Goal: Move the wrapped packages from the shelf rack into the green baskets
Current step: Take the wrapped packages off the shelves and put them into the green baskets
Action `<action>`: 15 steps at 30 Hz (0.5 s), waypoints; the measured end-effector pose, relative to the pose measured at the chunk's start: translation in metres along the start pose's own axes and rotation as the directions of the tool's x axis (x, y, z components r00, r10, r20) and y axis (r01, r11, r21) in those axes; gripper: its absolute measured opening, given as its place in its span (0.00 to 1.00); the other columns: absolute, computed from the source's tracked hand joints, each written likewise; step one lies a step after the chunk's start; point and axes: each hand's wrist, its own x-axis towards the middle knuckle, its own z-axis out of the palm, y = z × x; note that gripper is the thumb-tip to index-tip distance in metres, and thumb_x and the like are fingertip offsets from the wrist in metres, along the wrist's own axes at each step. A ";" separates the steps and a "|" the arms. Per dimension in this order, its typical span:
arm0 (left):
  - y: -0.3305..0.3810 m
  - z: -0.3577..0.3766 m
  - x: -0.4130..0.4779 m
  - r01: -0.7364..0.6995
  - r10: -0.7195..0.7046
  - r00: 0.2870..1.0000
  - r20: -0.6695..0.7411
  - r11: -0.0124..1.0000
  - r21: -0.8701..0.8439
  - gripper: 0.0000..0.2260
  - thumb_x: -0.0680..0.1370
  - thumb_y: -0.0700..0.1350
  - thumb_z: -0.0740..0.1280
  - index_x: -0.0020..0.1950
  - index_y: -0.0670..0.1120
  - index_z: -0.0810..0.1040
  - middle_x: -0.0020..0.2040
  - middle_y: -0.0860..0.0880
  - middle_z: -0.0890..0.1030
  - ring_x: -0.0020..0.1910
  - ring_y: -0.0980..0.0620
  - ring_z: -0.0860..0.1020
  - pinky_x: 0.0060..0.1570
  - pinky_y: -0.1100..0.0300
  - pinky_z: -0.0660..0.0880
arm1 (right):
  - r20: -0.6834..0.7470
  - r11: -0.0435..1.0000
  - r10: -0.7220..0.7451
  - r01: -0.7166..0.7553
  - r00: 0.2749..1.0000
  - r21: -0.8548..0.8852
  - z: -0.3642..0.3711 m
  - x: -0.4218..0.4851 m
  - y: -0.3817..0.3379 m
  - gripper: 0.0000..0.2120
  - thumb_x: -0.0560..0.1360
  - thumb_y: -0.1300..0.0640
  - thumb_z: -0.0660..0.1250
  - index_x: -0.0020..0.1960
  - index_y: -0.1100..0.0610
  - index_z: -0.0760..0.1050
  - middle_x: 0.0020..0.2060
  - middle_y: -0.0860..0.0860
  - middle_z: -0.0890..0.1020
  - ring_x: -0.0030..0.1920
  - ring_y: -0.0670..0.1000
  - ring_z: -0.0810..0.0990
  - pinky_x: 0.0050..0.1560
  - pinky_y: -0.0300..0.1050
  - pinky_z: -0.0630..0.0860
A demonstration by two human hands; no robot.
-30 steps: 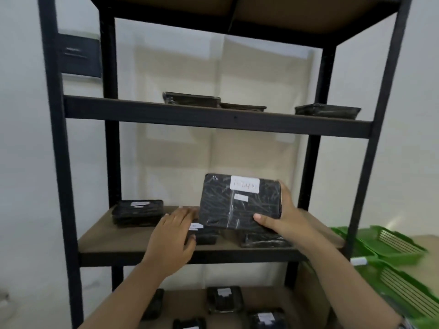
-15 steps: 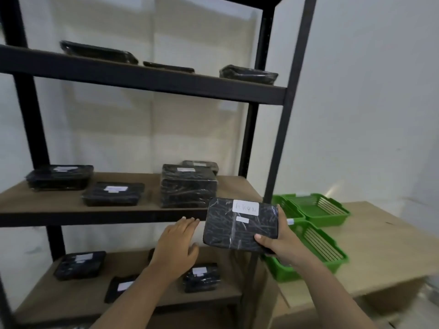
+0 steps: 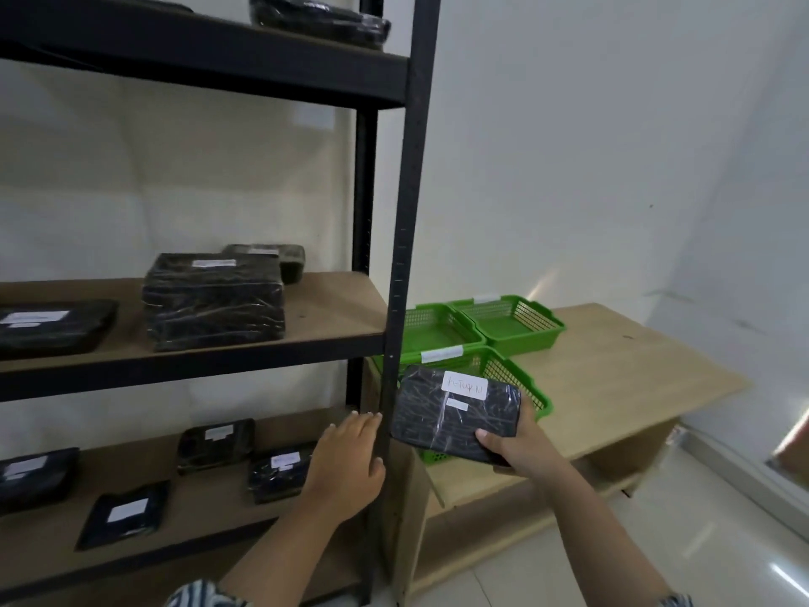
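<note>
Package (image 3: 455,414) in black film sits clamped in the right grip (image 3: 518,449), in front of the nearest green basket (image 3: 527,385) at the table (image 3: 634,378) edge. Left grip (image 3: 346,462), fingers straight, is beside the rack post (image 3: 405,212).

Total 9 wrapped: 1 held pkg (image 3: 455,416) in right hand (image 3: 521,449); 4 lower-shelf pkgs (image 3: 35,475) (image 3: 124,514) (image 3: 214,444) (image 3: 278,473) left of left hand (image 3: 350,464); 3 mid-shelf pkgs (image 3: 48,326) (image 3: 214,300) (image 3: 271,258) above left hand, 1 a thick bundle; 1 top-shelf pkg (image 3: 319,17) high above both. 3 green baskets (image 3: 431,328) (image 3: 512,319) (image 3: 516,374) just beyond right hand. Hands: 2. 1 rack (image 3: 407,212), 1 table (image 3: 613,378).
</note>
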 end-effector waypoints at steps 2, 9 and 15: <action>0.005 0.016 0.017 -0.007 0.007 1.000 0.029 1.000 0.006 0.27 0.76 0.49 0.58 0.75 0.47 0.58 0.74 0.49 0.63 0.74 0.50 0.57 0.72 0.51 0.56 | -0.019 1.000 0.027 -0.027 0.999 -0.011 -0.005 0.019 0.010 0.39 0.72 0.62 0.71 0.72 0.47 0.51 0.57 0.54 0.76 0.55 0.61 0.78 0.36 0.48 0.78; 0.008 0.067 0.087 0.008 -0.010 0.988 0.153 1.000 0.016 0.27 0.77 0.50 0.57 0.75 0.47 0.56 0.74 0.50 0.61 0.74 0.50 0.56 0.71 0.53 0.55 | -0.078 0.993 0.120 -0.120 0.990 -0.001 -0.019 0.092 0.025 0.41 0.73 0.62 0.71 0.74 0.46 0.48 0.59 0.54 0.72 0.61 0.63 0.74 0.39 0.50 0.78; 0.015 0.104 0.138 -0.003 -0.006 0.972 0.235 0.999 0.039 0.28 0.77 0.50 0.57 0.76 0.47 0.54 0.75 0.48 0.59 0.74 0.49 0.54 0.71 0.51 0.57 | -0.167 0.986 0.164 -0.155 0.972 0.066 -0.031 0.147 0.030 0.44 0.73 0.60 0.71 0.76 0.51 0.44 0.57 0.53 0.71 0.54 0.59 0.75 0.43 0.55 0.80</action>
